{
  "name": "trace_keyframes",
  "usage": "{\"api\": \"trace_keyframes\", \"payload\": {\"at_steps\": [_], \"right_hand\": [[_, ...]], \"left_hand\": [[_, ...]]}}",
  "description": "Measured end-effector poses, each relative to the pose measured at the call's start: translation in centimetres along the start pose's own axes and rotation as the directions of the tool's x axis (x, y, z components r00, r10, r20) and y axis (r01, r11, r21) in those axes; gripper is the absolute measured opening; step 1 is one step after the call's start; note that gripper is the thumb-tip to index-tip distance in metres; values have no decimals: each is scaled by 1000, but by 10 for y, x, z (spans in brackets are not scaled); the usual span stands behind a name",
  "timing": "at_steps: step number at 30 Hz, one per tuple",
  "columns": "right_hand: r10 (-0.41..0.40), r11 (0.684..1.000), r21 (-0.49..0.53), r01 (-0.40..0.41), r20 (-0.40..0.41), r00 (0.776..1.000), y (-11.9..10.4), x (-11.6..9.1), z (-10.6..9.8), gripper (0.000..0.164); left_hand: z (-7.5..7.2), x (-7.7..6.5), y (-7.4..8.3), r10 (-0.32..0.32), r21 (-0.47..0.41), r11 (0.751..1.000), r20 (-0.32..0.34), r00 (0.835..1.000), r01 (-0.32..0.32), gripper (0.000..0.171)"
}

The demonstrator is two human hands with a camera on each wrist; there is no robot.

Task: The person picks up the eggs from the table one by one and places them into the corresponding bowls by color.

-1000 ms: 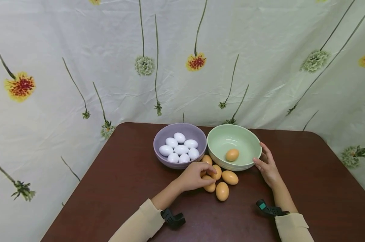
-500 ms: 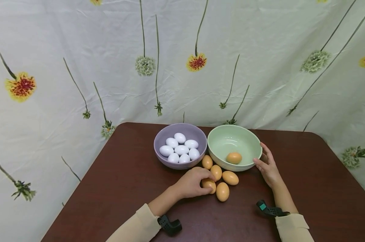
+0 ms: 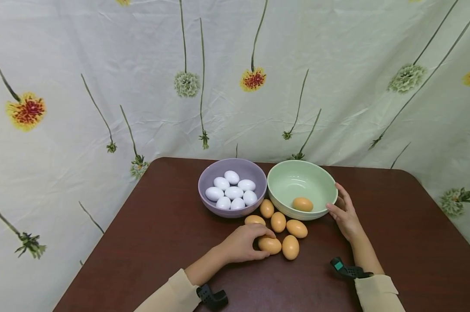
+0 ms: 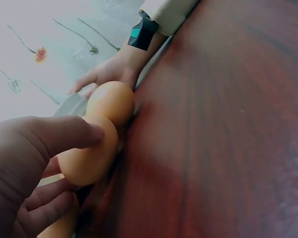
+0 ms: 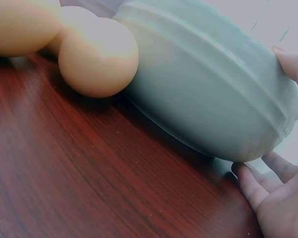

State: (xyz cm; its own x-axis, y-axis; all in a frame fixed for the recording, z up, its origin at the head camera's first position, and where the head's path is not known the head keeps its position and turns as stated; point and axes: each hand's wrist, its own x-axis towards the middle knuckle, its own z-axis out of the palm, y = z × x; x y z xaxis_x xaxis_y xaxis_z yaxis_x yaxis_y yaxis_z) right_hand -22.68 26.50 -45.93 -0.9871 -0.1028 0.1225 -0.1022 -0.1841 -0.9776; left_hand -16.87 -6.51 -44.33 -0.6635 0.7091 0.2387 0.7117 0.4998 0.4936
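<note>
My left hand (image 3: 238, 246) pinches a brown egg (image 3: 270, 246) on the table, thumb on the near side and fingers on the far side. In the left wrist view the thumb lies across this egg (image 4: 89, 161). Another brown egg (image 3: 290, 248) sits right beside it. More brown eggs lie behind, one egg (image 3: 255, 220) by the purple bowl and another egg (image 3: 296, 229) before the green bowl. My right hand (image 3: 347, 216) holds the green bowl (image 3: 285, 175) at its right side; in the right wrist view its fingertips (image 5: 243, 173) reach the bowl's base. One brown egg (image 3: 303, 204) lies inside.
A purple bowl (image 3: 207, 177) holding several white eggs (image 3: 233, 193) stands against the green bowl's left side. Both stand near the far edge of the dark wooden table (image 3: 160, 208). A flower-printed cloth (image 3: 141, 56) hangs behind it.
My left hand has moved toward me, closed around a brown egg and shifted it slightly nearer and rightward. The egg in the green bowl has rolled a little and settled. The right hand stays put.
</note>
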Motion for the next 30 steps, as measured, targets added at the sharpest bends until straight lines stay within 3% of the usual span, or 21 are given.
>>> {"api": "trace_keyframes", "payload": {"at_steps": [16,30], "right_hand": [[0,1000,7,0,-8,1000,0,0,1,72],[3,1000,4,-3,-8,1000,0,0,0,72]], "left_hand": [[12,-4,-12,-43,-182,982,4,999,44,42],[5,-2,-11,-43,-152,988,-37,998,37,41]]}}
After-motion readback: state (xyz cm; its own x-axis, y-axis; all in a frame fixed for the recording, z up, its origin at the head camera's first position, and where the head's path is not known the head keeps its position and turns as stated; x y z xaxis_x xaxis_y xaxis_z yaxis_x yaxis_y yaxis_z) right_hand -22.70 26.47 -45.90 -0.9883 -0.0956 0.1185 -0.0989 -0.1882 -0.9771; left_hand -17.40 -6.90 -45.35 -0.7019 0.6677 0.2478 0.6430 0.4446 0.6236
